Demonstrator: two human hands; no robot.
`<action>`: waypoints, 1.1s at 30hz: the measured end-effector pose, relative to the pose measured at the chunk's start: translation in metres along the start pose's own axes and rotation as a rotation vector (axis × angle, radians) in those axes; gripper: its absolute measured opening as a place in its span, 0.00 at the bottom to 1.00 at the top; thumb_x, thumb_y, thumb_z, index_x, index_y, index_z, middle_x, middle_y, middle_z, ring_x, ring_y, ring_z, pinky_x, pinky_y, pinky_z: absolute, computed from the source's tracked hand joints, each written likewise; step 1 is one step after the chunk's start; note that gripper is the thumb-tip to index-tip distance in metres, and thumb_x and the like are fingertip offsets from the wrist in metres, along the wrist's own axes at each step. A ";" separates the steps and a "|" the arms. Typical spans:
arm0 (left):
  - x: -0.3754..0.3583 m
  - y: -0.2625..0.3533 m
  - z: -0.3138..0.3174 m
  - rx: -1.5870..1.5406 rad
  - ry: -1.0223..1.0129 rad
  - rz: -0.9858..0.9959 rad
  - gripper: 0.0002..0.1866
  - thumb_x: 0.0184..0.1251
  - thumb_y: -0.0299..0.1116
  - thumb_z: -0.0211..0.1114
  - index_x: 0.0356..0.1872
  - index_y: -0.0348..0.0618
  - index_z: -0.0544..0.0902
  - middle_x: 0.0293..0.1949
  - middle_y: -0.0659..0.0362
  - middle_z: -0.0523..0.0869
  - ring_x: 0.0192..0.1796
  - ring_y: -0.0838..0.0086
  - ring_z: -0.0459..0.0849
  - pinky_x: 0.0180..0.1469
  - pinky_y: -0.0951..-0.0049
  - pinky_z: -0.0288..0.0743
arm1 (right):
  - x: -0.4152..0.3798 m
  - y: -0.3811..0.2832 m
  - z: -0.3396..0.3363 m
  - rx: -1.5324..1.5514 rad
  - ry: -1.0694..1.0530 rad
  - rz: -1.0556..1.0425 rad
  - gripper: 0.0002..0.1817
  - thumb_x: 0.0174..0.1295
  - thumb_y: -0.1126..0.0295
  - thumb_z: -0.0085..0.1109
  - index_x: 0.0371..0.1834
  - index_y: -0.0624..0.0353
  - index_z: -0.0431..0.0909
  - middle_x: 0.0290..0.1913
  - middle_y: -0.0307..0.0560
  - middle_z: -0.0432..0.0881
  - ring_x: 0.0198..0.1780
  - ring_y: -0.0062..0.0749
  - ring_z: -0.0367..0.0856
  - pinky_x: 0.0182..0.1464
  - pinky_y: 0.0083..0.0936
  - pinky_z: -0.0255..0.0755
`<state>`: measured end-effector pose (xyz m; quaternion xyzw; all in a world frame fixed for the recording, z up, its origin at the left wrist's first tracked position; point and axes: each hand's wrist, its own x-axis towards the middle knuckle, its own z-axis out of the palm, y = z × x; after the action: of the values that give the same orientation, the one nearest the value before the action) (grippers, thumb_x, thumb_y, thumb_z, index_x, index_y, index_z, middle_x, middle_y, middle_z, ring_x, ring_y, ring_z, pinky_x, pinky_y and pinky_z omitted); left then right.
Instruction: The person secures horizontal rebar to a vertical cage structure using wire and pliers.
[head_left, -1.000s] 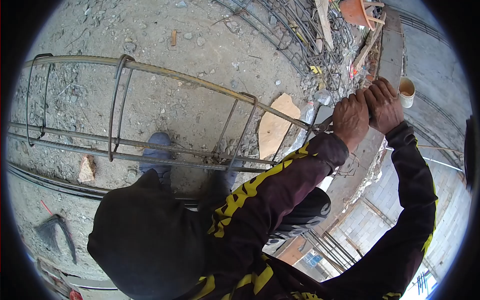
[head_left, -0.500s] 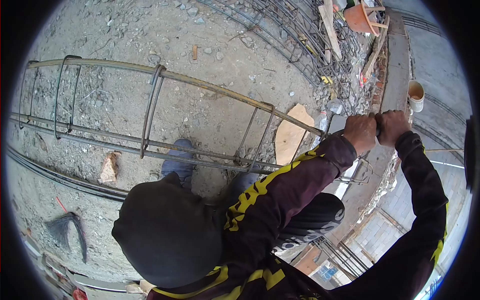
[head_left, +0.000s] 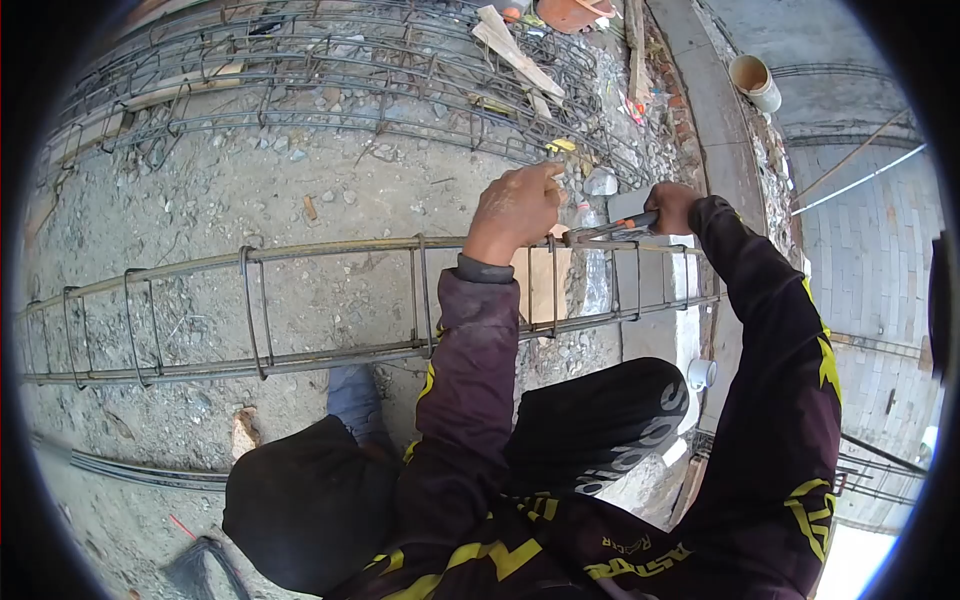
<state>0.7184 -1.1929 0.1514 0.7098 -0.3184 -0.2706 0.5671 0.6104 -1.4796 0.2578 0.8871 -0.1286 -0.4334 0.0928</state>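
Two bare hands work above one steel cage. The right hand is closed in a fist around the handles of one pair of pincers, orange at the grip. The left hand is partly curled, with a finger reaching out to the right; whether it has hold of anything cannot be told. The pincers sit between the two hands, at the cage's upper edge; their head points left, towards the left hand, and their long axis runs left to right, rising slightly towards the right fist. Whether the head touches steel is unclear. The cage lies lengthwise across the view, left to right, its long bars joined by at least seven upright hoops. Below it are two bent knees in black trousers and one blue-grey shoe. Beyond the cage, one tan slab lies on the ground near the left wrist. Towards the right are one bucket and one white cup; at the top edge, one orange tub.
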 end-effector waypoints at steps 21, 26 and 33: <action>-0.018 0.005 0.058 0.569 0.063 -0.179 0.16 0.53 0.51 0.75 0.28 0.48 0.92 0.29 0.52 0.90 0.34 0.55 0.89 0.41 0.59 0.80 | -0.061 -0.017 0.079 1.133 0.541 -0.017 0.18 0.62 0.57 0.69 0.23 0.58 0.79 0.18 0.35 0.74 0.19 0.18 0.70 0.24 0.21 0.65; -0.003 -0.002 0.055 0.551 0.002 -0.292 0.18 0.56 0.54 0.73 0.30 0.49 0.92 0.28 0.54 0.90 0.36 0.59 0.89 0.43 0.61 0.80 | -0.085 -0.055 0.130 1.358 0.488 -0.132 0.24 0.64 0.48 0.67 0.23 0.58 0.76 0.17 0.37 0.74 0.19 0.19 0.74 0.25 0.19 0.68; -0.017 0.025 0.043 0.203 -0.050 -0.118 0.23 0.68 0.49 0.65 0.53 0.42 0.85 0.43 0.52 0.89 0.47 0.67 0.87 0.52 0.68 0.78 | -0.118 -0.095 0.159 1.751 0.060 -0.372 0.27 0.70 0.46 0.57 0.34 0.65 0.80 0.18 0.43 0.79 0.18 0.25 0.80 0.22 0.20 0.74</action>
<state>0.6720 -1.2113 0.1674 0.7741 -0.3159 -0.2875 0.4673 0.4288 -1.3615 0.2232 0.6576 -0.2649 -0.1647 -0.6858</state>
